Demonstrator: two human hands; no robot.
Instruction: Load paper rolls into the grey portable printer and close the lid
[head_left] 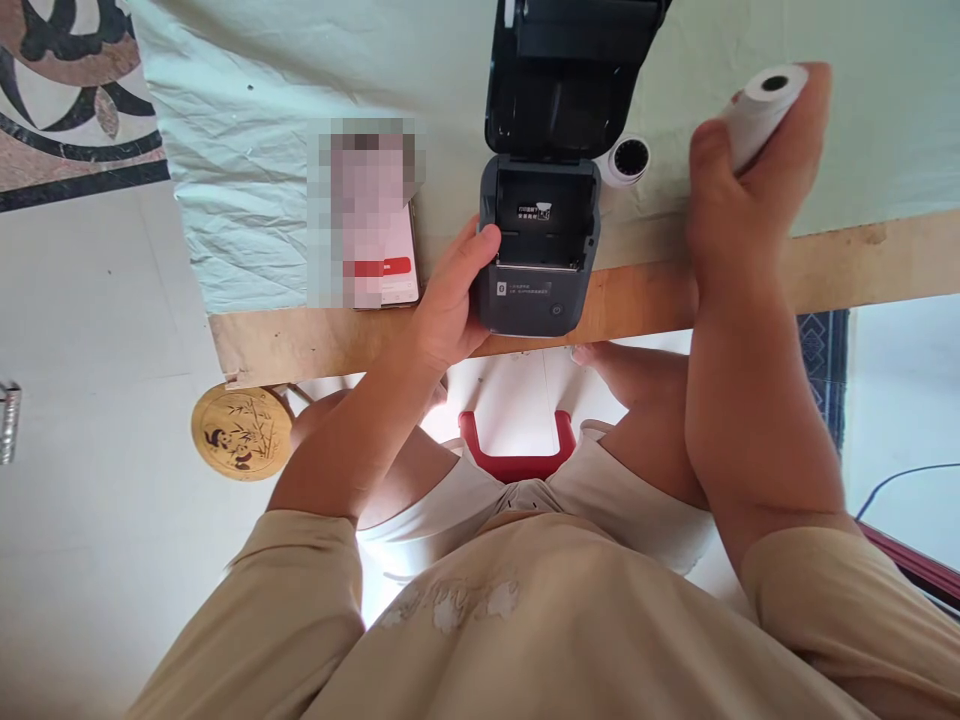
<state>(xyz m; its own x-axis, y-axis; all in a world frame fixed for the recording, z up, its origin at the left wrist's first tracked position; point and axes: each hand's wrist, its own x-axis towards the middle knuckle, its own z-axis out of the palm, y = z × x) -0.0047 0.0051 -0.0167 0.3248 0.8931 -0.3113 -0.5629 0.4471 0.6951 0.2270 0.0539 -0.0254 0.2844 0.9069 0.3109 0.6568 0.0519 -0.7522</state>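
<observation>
A small dark grey label printer [536, 250] stands at the near edge of the table, its lid [570, 70] swung open and the paper bay empty. My left hand [450, 295] grips the printer's left side. My right hand [739, 190] is raised above the table to the right, shut on a white paper roll [765, 110]. A second white roll [626, 160] lies on the table just right of the printer's hinge.
A phone [382, 240] with a lit screen lies left of the printer on the pale green cloth [247, 150]. The table's bare wooden edge [315, 340] runs along the front. Below are a red stool [517, 450], my knees, and a round bamboo-patterned disc [240, 432] on the floor.
</observation>
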